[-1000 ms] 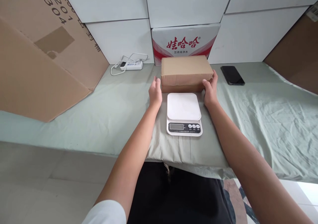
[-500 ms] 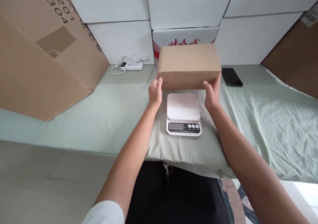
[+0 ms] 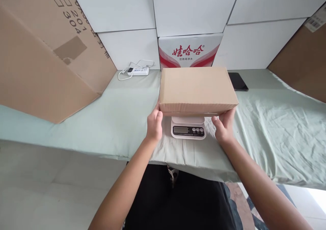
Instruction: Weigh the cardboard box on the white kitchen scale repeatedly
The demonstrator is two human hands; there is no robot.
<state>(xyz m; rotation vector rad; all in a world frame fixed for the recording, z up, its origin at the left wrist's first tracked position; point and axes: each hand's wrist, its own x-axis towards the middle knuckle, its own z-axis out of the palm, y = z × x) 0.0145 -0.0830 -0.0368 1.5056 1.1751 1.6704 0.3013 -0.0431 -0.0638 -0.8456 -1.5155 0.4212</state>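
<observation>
A closed brown cardboard box is held between my two hands, over a white kitchen scale. My left hand grips its near left corner, thumb in front and fingers hidden behind. At the near right corner, my right hand holds it with the thumb at the front and the fingers beneath. The box covers most of the scale's platform; the dark panel with its display and buttons stays visible. Whether the box touches the platform I cannot tell.
A large carton stands at the left, another at the right. Behind the box is a white and red printed carton against the tiled wall. A white power strip with a cable and a black phone lie on the green cloth.
Both hands have brought the box nearer to me, so that it now hides most of the scale's platform. More of the printed carton behind it shows.
</observation>
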